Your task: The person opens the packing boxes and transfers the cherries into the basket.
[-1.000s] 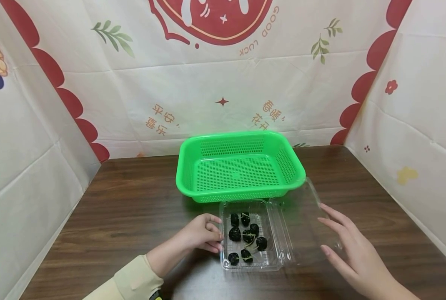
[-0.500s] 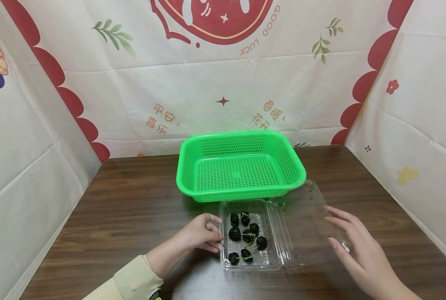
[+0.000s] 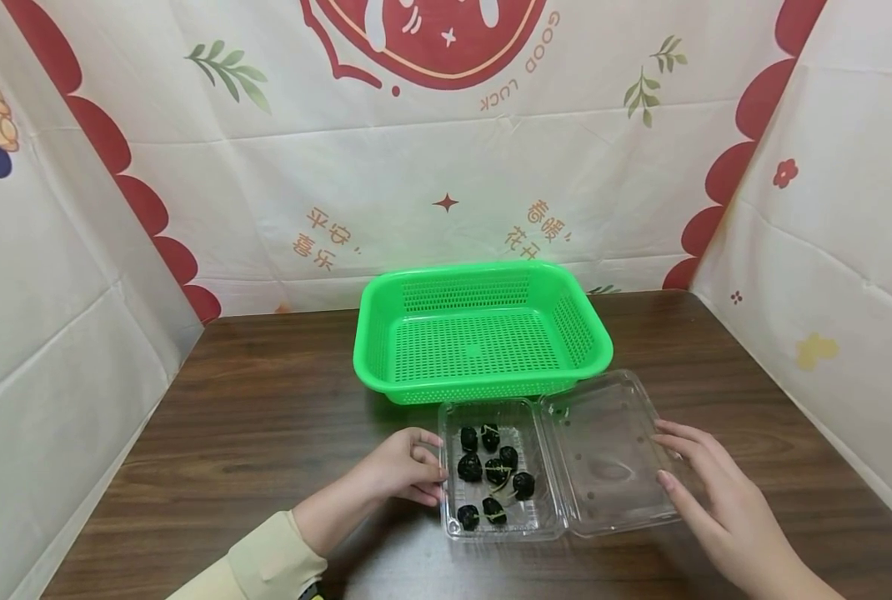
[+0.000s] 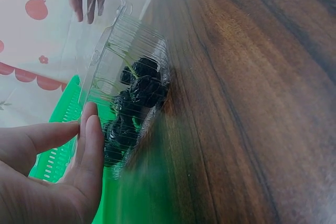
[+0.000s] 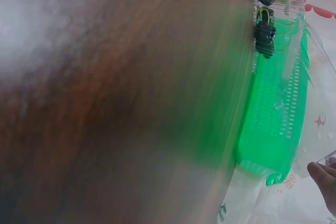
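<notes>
A clear plastic clamshell box [image 3: 517,525] lies open on the table, its lid folded out to the right. In its base sit several small, shiny black lumps [image 3: 470,468], some with thin yellow-green strands on them. My left hand [image 3: 404,467] pinches the base's left rim between thumb and fingers, as the left wrist view also shows. At the opposite side my right hand [image 3: 724,500] holds the outer edge of the lid [image 3: 603,458] with thumb and fingertips. The lid slants low over the table, its back corner beside the green basket.
Right behind the box stands a green plastic basket [image 3: 483,392] with perforated sides and nothing in it. The dark wooden table [image 3: 266,383] extends to both sides. Printed white cloth [image 3: 386,183] hangs behind and along both sides.
The lid has swung down and outward to the right, lying flatter now. My right hand has moved slightly right and down with it. My left hand stays at the base's rim.
</notes>
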{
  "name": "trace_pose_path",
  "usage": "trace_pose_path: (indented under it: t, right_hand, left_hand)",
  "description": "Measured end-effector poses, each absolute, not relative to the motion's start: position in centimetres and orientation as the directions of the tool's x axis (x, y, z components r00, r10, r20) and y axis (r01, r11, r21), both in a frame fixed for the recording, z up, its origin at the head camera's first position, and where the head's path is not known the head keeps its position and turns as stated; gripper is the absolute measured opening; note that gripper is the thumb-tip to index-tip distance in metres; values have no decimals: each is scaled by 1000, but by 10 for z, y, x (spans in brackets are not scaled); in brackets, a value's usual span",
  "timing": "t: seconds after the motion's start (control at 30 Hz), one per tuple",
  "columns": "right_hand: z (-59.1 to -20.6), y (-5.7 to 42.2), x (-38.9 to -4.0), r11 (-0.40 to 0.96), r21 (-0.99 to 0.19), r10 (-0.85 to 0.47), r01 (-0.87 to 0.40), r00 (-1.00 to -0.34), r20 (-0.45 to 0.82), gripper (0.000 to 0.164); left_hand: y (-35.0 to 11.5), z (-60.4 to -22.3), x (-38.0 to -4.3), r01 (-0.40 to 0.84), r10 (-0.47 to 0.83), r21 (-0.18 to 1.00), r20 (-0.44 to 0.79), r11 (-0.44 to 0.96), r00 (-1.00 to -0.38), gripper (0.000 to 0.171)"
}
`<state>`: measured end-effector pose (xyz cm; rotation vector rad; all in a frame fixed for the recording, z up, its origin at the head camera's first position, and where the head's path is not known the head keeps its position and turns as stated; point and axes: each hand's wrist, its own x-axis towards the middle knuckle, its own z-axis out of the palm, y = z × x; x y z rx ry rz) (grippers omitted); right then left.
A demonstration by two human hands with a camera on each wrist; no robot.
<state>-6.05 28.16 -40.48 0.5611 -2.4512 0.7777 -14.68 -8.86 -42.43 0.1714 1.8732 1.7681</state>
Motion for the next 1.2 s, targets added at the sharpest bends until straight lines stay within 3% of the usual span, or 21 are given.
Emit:
trace_pose_path:
  t: [0.77,1.2]
  right_hand:
    - [-415,283,-77,797,-402,-232,-450,-844,483,47]
    - [-420,281,-81,836,-409,-242,-367,-914,325,44]
  left_hand:
    - [-81,-426,-155,-268,431,957,-289,110,-855,47]
    - [-82,-428,-156,-267,442,958,-287,108,-850,48]
